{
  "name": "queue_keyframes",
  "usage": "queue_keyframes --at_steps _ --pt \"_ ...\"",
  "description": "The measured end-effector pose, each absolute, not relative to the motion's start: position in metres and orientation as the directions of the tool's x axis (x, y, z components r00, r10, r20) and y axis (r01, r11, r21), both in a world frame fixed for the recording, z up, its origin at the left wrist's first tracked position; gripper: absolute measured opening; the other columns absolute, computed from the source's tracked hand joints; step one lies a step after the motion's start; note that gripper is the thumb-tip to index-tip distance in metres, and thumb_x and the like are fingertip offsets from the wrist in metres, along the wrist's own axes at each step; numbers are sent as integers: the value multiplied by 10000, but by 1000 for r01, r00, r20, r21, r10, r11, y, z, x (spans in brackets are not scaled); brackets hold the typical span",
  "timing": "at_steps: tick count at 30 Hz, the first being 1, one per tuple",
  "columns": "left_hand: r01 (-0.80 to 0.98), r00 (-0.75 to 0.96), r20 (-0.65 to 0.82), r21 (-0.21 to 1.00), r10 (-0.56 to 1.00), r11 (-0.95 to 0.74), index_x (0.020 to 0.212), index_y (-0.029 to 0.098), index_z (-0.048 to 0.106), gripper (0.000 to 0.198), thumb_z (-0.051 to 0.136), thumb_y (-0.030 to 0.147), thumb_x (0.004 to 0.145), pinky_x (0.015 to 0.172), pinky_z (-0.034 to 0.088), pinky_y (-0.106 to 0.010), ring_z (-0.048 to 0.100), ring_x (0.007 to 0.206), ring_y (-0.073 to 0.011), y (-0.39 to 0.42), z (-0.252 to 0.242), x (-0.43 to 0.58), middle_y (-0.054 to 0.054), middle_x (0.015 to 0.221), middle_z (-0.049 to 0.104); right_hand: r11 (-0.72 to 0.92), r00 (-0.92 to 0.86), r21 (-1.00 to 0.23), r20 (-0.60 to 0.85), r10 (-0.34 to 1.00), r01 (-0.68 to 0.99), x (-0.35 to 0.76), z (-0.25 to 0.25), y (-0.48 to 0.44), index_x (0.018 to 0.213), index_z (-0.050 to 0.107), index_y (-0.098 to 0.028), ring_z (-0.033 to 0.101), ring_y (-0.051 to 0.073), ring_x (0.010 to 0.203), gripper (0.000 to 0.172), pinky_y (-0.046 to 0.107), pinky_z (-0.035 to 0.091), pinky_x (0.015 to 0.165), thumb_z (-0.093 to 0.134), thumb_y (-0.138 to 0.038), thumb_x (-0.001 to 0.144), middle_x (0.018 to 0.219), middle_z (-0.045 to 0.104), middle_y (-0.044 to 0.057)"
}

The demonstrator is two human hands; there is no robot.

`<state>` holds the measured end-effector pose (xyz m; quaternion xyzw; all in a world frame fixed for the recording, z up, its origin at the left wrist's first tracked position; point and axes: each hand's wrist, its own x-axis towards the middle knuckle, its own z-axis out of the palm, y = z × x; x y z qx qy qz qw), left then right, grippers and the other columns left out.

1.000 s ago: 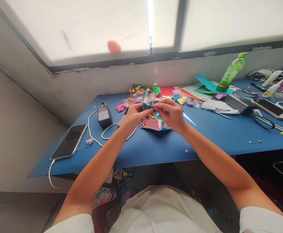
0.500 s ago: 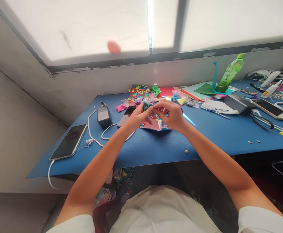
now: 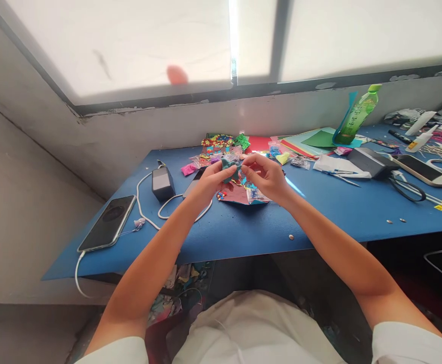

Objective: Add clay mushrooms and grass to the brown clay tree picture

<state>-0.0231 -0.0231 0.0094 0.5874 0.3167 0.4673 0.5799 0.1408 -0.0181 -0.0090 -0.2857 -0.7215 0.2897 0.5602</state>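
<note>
My left hand (image 3: 209, 180) and my right hand (image 3: 268, 177) meet over the middle of the blue table (image 3: 319, 212). Both pinch a small teal crumpled piece (image 3: 229, 166), held a little above the table between their fingertips. Under the hands lies a pink sheet (image 3: 238, 194) strewn with small coloured bits and a little clear bag (image 3: 256, 196). Behind the hands sit several small bags and patches of coloured beads (image 3: 221, 143).
A phone (image 3: 108, 222) on a white cable lies at the left, a black charger (image 3: 162, 183) beside it. At the right are coloured paper sheets (image 3: 311, 140), a green bottle (image 3: 358, 114), a black case (image 3: 372, 161), another phone (image 3: 425, 170), scissors (image 3: 410, 189) and glue bottles (image 3: 420, 139).
The teal piece has been turned and bunched between my fingers, and my right hand has opened slightly. A teal paper strip by the green bottle has flipped up against it.
</note>
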Motion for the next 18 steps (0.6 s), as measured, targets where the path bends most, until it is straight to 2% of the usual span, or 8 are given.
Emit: queue_keyframes --at_steps 3,7,10,13,18 --pt "-205 381 178 973 907 -105 813 131 616 302 743 369 677 525 468 -228 586 652 -129 -25 12 -24 -26 735 622 630 -158 -776 620 769 20 142 -7 -19 768 443 -212 440 75 515 326 194 361 441 545 -506 867 618 450 -51" --pt "-272 486 174 962 857 -42 722 142 581 272 692 391 725 524 453 -241 592 628 -143 -26 15 -27 -40 694 621 600 -66 -798 602 796 -51 143 -5 -19 625 306 -230 277 50 406 481 190 272 375 470 -591 897 513 287 -88" --pt "-332 567 190 943 802 11 736 151 584 251 644 393 759 520 440 -248 595 625 -157 -25 16 -30 -40 676 608 625 -28 -781 624 781 19 142 -3 -20 612 442 -205 347 48 394 533 201 296 383 504 -680 845 486 394 -68" --pt "-373 602 218 927 768 29 740 157 579 221 609 374 771 518 429 -254 584 608 -159 -24 16 -33 -35 677 590 630 20 -773 633 774 73 141 -2 -20 745 613 -182 480 65 433 526 213 351 408 611 -708 743 594 567 -26" --pt "-370 636 234 929 735 24 726 155 569 229 588 382 751 508 406 -262 563 594 -167 -23 17 -36 -47 668 583 617 90 -782 623 777 93 141 -3 -17 745 663 -177 515 82 434 518 224 382 428 730 -675 620 558 568 -37"
